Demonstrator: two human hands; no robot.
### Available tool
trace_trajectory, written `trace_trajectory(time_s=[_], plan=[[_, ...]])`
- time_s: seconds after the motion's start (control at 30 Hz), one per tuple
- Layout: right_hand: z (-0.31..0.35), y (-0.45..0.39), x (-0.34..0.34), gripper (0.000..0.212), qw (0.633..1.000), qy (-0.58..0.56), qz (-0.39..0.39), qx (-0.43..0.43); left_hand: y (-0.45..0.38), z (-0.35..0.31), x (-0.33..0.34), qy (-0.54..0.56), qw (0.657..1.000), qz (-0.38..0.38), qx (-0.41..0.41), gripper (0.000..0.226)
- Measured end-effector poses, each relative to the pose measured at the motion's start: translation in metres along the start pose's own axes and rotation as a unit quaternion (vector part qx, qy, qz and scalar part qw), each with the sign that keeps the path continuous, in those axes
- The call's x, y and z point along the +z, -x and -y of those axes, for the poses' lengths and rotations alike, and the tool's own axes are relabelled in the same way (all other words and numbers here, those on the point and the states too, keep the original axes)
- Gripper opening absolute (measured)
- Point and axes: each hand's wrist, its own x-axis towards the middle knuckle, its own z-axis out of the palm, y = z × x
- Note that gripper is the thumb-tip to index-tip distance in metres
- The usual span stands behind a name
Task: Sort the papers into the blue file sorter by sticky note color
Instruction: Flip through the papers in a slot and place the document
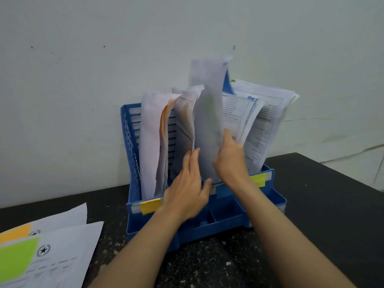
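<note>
Nearest the lens, two papers [52, 252] with green and orange notes are left on the black table [311, 204], while a blurred sheet [207, 125] is gripped by the right hand [230, 159] and steadied by the flat, open left hand [187, 192] over the middle of the blue file sorter [133, 142]. The limp sheet could be slid behind the wrong divider or crumpled. Its note colour is smeared, and the slot bottoms are hidden.

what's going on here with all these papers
A person is filing papers into a blue file sorter standing on a dark table against the wall. The right hand grips a blurred sheet with a faint green patch, lowering it into a middle slot, while the left hand with straight fingers steadies the papers beside it. More papers, with green and orange sticky notes, lie on the table at the left, not yet sorted.
</note>
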Motion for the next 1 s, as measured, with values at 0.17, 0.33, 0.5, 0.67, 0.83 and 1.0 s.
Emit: trace_trajectory(time_s=[0.17,0.33,0.5,0.67,0.83,1.0], plan=[[-0.014,0.011,0.007,0.032,0.997,-0.002,-0.05,0.066,-0.001,0.0,0.001,-0.008,1.0,-0.009,-0.005,0.07],[-0.017,0.018,0.003,0.018,0.975,-0.106,-0.181,0.077,-0.001,0.002,0.004,-0.01,1.0,-0.017,-0.001,0.069],[-0.014,0.021,-0.006,0.041,0.987,-0.081,-0.121,0.07,-0.001,0.002,0.003,-0.017,1.0,-0.016,-0.005,0.068],[-0.011,0.01,-0.015,0.035,0.991,-0.036,-0.117,0.054,-0.001,0.003,0.004,-0.017,1.0,-0.019,-0.003,0.069],[-0.02,0.004,-0.011,0.029,0.993,0.086,-0.015,0.074,-0.001,0.003,0.004,-0.019,0.999,-0.026,0.003,0.067],[-0.007,-0.001,-0.02,0.019,0.983,0.003,-0.178,-0.052,-0.001,0.003,0.005,-0.019,0.999,-0.025,0.002,0.066]])
